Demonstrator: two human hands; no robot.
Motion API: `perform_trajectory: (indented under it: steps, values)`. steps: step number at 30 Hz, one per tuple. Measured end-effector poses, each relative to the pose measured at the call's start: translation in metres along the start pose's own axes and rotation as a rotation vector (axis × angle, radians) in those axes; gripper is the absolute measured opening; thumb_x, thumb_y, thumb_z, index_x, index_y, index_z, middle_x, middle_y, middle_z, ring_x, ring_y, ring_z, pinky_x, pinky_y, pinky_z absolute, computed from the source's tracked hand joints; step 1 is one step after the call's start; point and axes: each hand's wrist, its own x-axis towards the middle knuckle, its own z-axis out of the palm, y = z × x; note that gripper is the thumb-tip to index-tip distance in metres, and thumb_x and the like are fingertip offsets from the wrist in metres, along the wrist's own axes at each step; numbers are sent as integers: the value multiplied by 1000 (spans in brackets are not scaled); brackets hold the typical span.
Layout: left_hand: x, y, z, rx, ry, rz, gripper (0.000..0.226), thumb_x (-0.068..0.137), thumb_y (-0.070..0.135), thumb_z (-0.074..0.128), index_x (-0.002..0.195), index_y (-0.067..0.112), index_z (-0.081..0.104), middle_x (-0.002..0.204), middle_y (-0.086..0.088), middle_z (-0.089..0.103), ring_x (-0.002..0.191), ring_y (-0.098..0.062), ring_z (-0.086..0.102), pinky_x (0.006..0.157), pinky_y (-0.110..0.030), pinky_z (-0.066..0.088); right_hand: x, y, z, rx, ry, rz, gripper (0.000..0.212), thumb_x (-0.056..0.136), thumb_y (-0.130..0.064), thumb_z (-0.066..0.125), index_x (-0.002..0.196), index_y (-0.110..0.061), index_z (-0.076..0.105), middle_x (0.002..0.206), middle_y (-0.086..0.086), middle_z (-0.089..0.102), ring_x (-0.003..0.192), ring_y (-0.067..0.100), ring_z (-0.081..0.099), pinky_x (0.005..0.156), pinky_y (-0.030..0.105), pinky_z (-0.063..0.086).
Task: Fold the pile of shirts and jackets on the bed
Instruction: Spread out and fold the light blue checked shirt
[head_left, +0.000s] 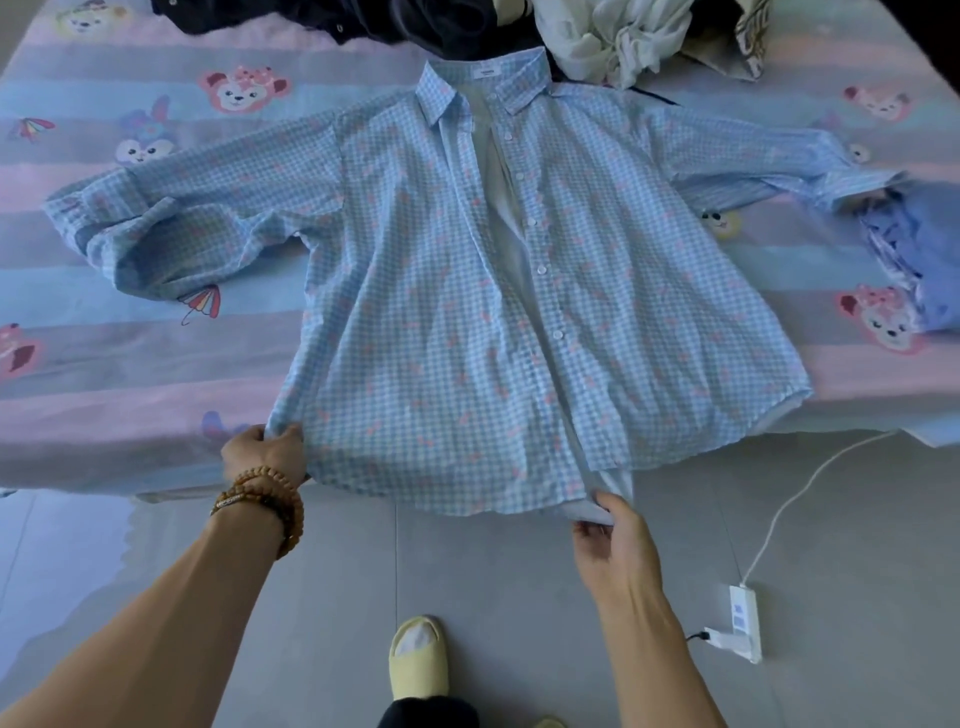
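We see a blue checked shirt lying front side up on the bed, with the collar far from us and the hem hanging a little over the near edge of the bed. Both sleeves are spread out to the sides; the left sleeve is bent and its cuff is rolled, and the right sleeve reaches to a folded blue garment at the right side. The front of the shirt is partly open, so a pale strip of the inside shows beside the row of white buttons.

Our left hand grips the left bottom corner of the shirt, the fingers curled around the cloth. This wrist wears a bracelet of brown beads. Our right hand pinches the hem near the lower end of the button strip, thumb on top; the fingers below are partly hidden, so we cannot say exactly how they hold.

At the far edge of the bed lies the pile: dark clothes and a crumpled white garment.

On the grey tile floor we see a yellow slipper and, to the right, a white power strip with its cable.
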Motion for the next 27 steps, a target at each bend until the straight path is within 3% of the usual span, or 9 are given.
perform_trajectory:
  steps: [3, 5, 8, 13, 15, 18, 21, 24, 27]
  values:
    - [-5, 3, -4, 74, 33, 26, 18, 84, 26, 62, 83, 9, 66, 86, -19, 68, 82, -38, 66, 82, -50, 56, 9, -4, -6, 66, 4, 68, 30, 92, 7, 38, 74, -16, 47, 60, 0, 38, 48, 11, 40, 44, 20, 37]
    - [-7, 2, -4, 76, 14, 39, 18, 84, 27, 62, 85, 9, 66, 87, -17, 68, 82, -37, 66, 83, -50, 56, 13, -11, -5, 20, -10, 64, 32, 91, 9, 38, 72, -15, 47, 61, 3, 43, 51, 15, 45, 41, 20, 40]
    - [-7, -4, -3, 22, -5, 22, 16, 79, 28, 66, 74, 14, 60, 86, -14, 65, 86, -37, 65, 83, -51, 56, 0, -21, 1, -29, -153, 37, 14, 79, 2, 63, 90, -5, 64, 79, 8, 67, 60, 16, 67, 48, 19, 50]
    - [-32, 2, -1, -128, -29, -3, 10, 86, 16, 68, 85, 8, 62, 78, -8, 61, 81, -32, 64, 84, -42, 55, -1, -32, -13, -7, -190, 54, 21, 98, -24, 54, 103, -9, 68, 85, 7, 72, 64, 13, 68, 49, 20, 51]
    - [-40, 2, 0, -208, -71, -11, 12, 88, 9, 67, 98, 4, 63, 83, -9, 62, 77, -28, 63, 81, -36, 54, 10, -23, -30, -277, 56, -27, 14, 95, -15, 62, 83, -8, 64, 66, 6, 61, 46, 13, 53, 43, 21, 42]
    - [-49, 1, -2, -226, -100, 11, 17, 87, 6, 67, 103, 1, 64, 91, -14, 64, 80, -29, 64, 81, -38, 54, 16, -8, -58, -784, 339, -199, 30, 92, -13, 65, 67, 2, 59, 60, 11, 59, 51, 23, 47, 52, 32, 39]
    - [-46, 0, -7, -190, -79, 37, 19, 86, 8, 69, 102, -1, 65, 90, -14, 65, 82, -32, 66, 82, -43, 57, 10, -15, -61, -974, 401, -262, 30, 91, -15, 65, 73, 9, 62, 64, 15, 61, 58, 28, 53, 61, 37, 44]
    - [-42, 0, -15, -153, -60, 46, 16, 85, 6, 70, 98, 0, 65, 86, -13, 64, 85, -34, 65, 80, -49, 57, -1, -22, -46, -1168, 458, -311, 17, 85, -12, 67, 77, 1, 59, 62, 8, 53, 58, 26, 49, 64, 36, 45]
    - [-33, -5, -21, -52, -65, 23, 7, 83, 4, 70, 84, 4, 62, 85, -14, 64, 81, -34, 64, 79, -49, 58, -11, -11, -14, -1306, 336, -418, 12, 85, -16, 66, 82, -6, 61, 68, 5, 56, 60, 24, 50, 60, 32, 39]
